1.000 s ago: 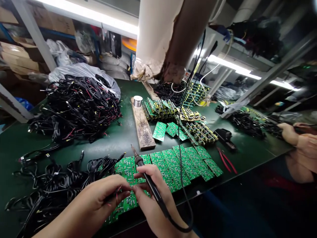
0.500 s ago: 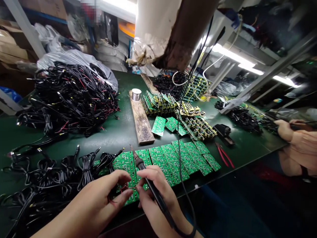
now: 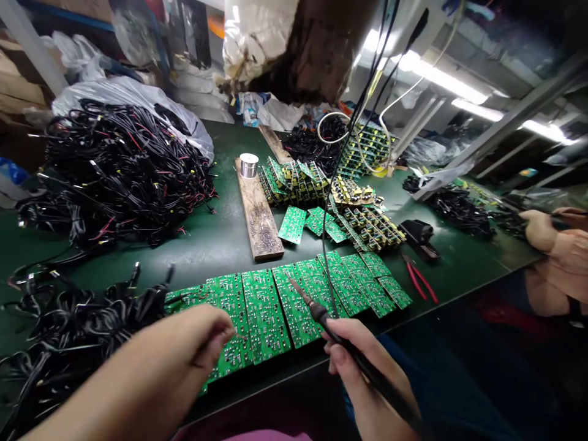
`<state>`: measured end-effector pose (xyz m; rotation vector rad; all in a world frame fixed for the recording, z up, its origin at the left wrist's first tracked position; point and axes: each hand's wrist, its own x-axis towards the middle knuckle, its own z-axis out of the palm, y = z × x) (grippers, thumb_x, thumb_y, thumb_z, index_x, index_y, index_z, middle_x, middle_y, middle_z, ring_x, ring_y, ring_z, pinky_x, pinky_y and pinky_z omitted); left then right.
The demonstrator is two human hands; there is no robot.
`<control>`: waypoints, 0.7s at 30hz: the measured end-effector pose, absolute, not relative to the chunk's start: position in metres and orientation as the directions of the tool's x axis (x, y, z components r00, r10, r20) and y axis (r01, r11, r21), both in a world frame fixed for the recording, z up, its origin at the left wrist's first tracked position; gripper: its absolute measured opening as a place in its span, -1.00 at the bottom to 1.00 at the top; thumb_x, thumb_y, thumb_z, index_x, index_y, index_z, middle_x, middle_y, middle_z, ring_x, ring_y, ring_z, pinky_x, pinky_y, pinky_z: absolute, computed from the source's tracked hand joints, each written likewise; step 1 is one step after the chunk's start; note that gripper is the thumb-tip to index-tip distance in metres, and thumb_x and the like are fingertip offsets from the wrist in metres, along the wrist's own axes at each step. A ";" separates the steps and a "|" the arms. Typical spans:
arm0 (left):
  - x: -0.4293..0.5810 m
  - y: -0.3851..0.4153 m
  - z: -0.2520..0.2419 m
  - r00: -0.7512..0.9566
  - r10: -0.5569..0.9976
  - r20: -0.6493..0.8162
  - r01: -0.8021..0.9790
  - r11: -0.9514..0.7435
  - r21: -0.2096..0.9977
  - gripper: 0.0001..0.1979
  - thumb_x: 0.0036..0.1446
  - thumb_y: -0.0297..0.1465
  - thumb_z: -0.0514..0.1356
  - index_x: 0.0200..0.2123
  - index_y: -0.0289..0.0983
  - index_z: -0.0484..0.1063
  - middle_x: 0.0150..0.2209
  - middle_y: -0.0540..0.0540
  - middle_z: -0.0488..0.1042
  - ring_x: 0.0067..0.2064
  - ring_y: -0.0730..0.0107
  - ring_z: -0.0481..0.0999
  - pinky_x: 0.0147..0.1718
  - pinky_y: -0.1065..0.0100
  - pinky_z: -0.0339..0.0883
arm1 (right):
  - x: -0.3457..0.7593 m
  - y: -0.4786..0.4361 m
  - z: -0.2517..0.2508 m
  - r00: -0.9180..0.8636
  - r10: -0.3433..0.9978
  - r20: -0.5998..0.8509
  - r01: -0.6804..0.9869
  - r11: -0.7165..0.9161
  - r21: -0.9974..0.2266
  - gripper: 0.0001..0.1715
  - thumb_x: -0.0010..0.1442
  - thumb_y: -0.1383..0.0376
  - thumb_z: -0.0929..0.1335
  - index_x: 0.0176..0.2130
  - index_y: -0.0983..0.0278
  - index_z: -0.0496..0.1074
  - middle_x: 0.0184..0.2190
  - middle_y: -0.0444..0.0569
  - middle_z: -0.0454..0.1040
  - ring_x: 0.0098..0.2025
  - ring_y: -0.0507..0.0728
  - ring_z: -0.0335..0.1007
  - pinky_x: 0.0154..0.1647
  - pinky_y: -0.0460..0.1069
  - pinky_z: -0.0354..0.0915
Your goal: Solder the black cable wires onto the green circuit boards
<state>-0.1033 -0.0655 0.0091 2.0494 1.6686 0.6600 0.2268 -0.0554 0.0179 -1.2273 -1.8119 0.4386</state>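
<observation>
My right hand is closed around a soldering iron. The iron's bare tip points up and left above a row of green circuit boards. My left hand is pinched shut over the boards at the row's left end. A thin wire end seems to poke out from its fingertips; most of it is hidden by the fingers. Bundled black cables lie beside and behind my left forearm, blurred in part.
A solder spool stands on a scorched wooden board. Beyond are stacked circuit boards and a large cable heap. Red-handled pliers lie at right, near another person's hand. A dark cord hangs down across the boards.
My right hand has moved right with the soldering iron, away from my left hand. My left hand has shifted slightly left, its fingers closer together. The view has shifted a little.
</observation>
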 end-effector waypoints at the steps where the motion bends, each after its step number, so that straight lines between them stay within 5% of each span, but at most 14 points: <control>1: -0.088 -0.067 0.003 0.216 0.973 0.083 0.779 -0.223 0.586 -0.57 0.60 -0.12 0.01 -0.23 -0.11 0.57 -0.35 0.00 0.63 -0.42 0.31 0.57 -0.44 0.32 0.35 | 0.233 -0.059 0.020 -0.130 0.881 0.455 0.604 0.434 -0.669 -0.78 0.59 0.21 0.43 0.14 -0.01 0.65 -0.18 -0.16 0.77 -0.42 0.02 0.71 -0.35 -0.22 0.63; 8: -0.067 -0.075 -0.026 0.403 0.906 0.130 0.806 -0.419 0.418 -0.63 0.56 -0.31 0.03 -0.20 -0.11 0.63 -0.26 -0.02 0.66 -0.36 0.24 0.64 -0.40 0.20 0.37 | 0.268 -0.085 0.027 -0.239 0.855 0.460 0.660 0.490 -0.570 -0.73 0.61 0.13 0.43 0.21 0.03 0.67 0.02 -0.03 0.81 -0.16 0.19 0.85 0.02 0.00 0.77; 13: -0.069 -0.078 -0.030 0.426 0.890 0.161 0.819 -0.455 0.349 -0.62 0.56 -0.31 0.04 -0.17 -0.11 0.66 -0.21 -0.04 0.68 -0.35 0.25 0.63 -0.39 0.20 0.39 | 0.273 -0.091 0.022 -0.261 0.883 0.391 0.697 0.453 -0.556 -0.72 0.57 0.12 0.46 0.21 0.02 0.65 -0.04 -0.08 0.83 -0.14 0.18 0.86 -0.09 -0.07 0.76; 21: -0.061 -0.077 -0.027 0.357 0.923 0.143 0.833 -0.383 0.398 -0.61 0.58 -0.23 0.03 -0.26 -0.10 0.58 -0.29 0.00 0.61 -0.34 0.25 0.61 -0.34 0.22 0.38 | 0.255 -0.096 0.012 -0.403 0.900 0.164 0.526 0.374 -0.764 -0.78 0.56 0.30 0.44 0.13 0.01 0.58 -0.16 -0.17 0.78 -0.20 0.07 0.81 -0.16 -0.17 0.69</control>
